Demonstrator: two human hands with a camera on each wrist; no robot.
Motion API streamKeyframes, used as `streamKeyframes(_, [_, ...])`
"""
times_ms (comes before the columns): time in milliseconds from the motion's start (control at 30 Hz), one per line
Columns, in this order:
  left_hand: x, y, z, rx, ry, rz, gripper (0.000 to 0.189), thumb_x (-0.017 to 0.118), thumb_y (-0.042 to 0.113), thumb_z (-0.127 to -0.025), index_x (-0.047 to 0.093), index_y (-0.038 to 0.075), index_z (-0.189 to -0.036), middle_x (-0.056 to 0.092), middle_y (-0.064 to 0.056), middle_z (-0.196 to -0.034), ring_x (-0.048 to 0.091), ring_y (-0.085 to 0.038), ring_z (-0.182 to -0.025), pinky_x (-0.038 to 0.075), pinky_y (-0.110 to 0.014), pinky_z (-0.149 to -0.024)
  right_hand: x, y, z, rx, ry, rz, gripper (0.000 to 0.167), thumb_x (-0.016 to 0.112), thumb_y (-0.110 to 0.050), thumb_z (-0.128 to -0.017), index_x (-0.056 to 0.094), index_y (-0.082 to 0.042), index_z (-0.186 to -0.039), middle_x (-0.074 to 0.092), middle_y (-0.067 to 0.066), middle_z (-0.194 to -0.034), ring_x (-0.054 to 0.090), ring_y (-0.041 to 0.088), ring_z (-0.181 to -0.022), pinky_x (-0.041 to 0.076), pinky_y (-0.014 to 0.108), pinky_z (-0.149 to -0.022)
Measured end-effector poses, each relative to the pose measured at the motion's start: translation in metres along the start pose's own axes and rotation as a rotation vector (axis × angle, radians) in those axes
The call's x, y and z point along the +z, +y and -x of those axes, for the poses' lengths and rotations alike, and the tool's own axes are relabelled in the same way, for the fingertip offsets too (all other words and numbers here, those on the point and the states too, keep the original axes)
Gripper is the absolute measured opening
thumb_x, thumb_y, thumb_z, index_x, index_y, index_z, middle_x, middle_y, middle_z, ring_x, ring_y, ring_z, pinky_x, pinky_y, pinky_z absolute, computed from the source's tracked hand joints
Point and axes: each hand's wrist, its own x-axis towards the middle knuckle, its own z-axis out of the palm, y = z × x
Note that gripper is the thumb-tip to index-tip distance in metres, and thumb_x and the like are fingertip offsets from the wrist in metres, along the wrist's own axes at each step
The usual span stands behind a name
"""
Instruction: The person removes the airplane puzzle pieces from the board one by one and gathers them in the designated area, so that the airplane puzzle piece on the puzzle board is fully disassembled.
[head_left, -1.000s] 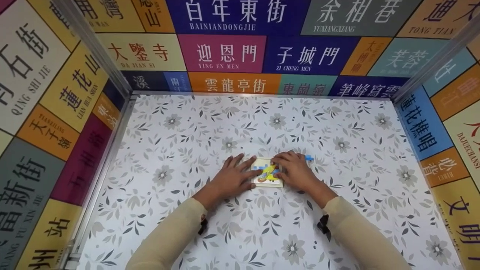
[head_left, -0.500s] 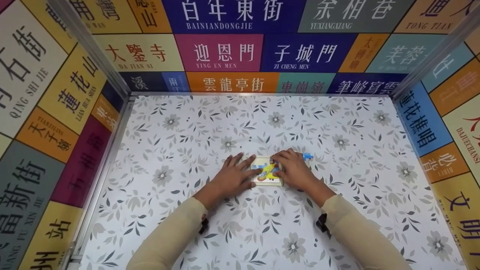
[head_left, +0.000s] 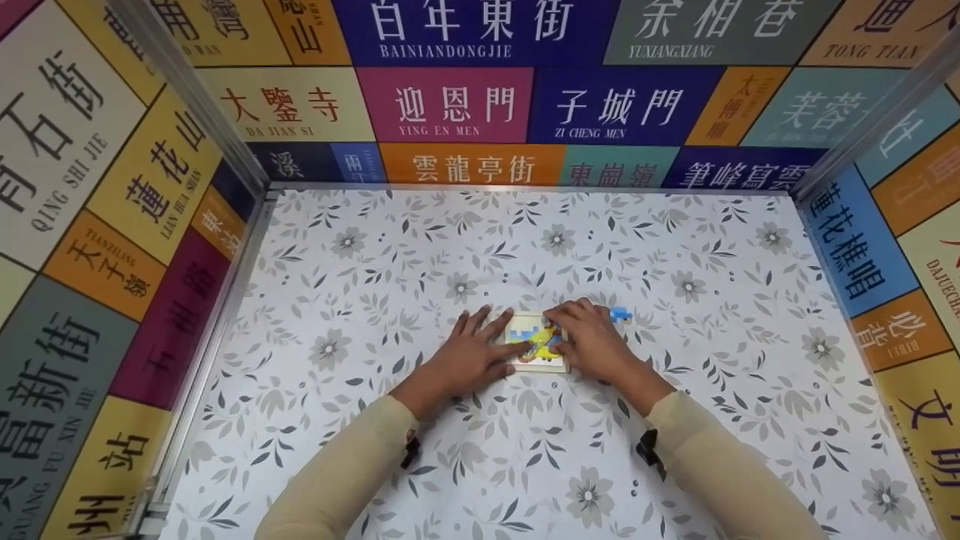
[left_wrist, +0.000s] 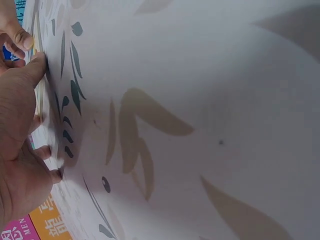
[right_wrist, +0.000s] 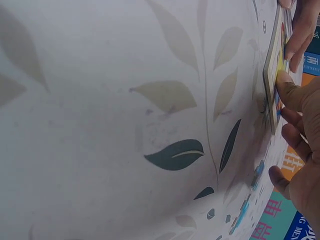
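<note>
- Down at seven o'clock from the middle of the work, in came the left beige sleeve [head_left: 337, 469], running up over the white, grey-leaved floral table covering [head_left: 450, 247].
- At nine, there was the left hand [head_left: 469, 358]: fingers fanned apart and fairly straight, the index reaching onto the picture, the others by the near-left edge.
- Dead centre of the dial, flat on the covering and between both hands, lay the small, rectangular, pale wood-looking puzzle board [head_left: 526, 320], with blue along its upper left. It looked light, stiff and thin, likely to skid on that smooth covering, so bracing it by the rim seemed wise.
- Over its right half, here was the bright yellow, printed puzzle piece [head_left: 546, 349]: by its look, thin and rigid, too light to need force, and best taken by its opposite edges, since the flat face might slip under a fingertip.
- At three, the right hand [head_left: 594, 343] was bent over that side, thumb and fingertips pinching the yellow piece; the exact grip underneath was hidden.
- Just beyond it, at two, some small, flat, bright blue pieces [head_left: 620, 315] sat on the covering, off the board, their count unclear.
- And down at four to five, the right beige sleeve [head_left: 724, 461] closed the line.
</note>
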Motion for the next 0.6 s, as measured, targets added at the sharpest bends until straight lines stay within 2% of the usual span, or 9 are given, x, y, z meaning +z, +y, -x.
streamKeyframes(167, [-0.0004, 0.0021, -0.0012, -0.01, -0.019, -0.007, 0.052, 0.045, 0.052, -0.117, 0.042, 0.048, -0.169, 0.014, -0.009, -0.188, 0.012, -0.049, -0.172, 0.016, -0.073, -0.136, -0.0007, 0.0009, 0.0002, 0.015, 0.007, 0.024, 0.056, 0.087, -0.024, -0.097, 0.069, -0.008, -0.148, 0.07, 0.015, -0.139, 0.06, 0.04, -0.129, 0.043, 0.071, -0.112])
streamKeyframes(400, [-0.0028, 0.0023, -0.0001, -0.007, -0.016, 0.013, 0.052, 0.047, 0.051, -0.117, 0.043, 0.046, -0.169, 0.014, -0.01, -0.188, 0.011, -0.05, -0.172, 0.015, -0.075, -0.135, -0.0019, -0.001, -0.0005, 0.013, 0.01, -0.002, 0.058, 0.088, -0.02, -0.096, 0.068, -0.005, -0.148, 0.073, 0.016, -0.137, 0.063, 0.039, -0.127, 0.044, 0.07, -0.111])
streamKeyframes(600, [-0.0039, 0.003, -0.0015, -0.008, -0.021, 0.003, 0.052, 0.046, 0.05, -0.117, 0.044, 0.047, -0.169, 0.015, -0.01, -0.188, 0.012, -0.05, -0.172, 0.017, -0.074, -0.135, -0.0014, 0.0008, -0.0031, 0.03, -0.016, -0.012, 0.056, 0.088, -0.019, -0.096, 0.067, -0.007, -0.148, 0.069, 0.015, -0.142, 0.062, 0.04, -0.13, 0.045, 0.071, -0.11])
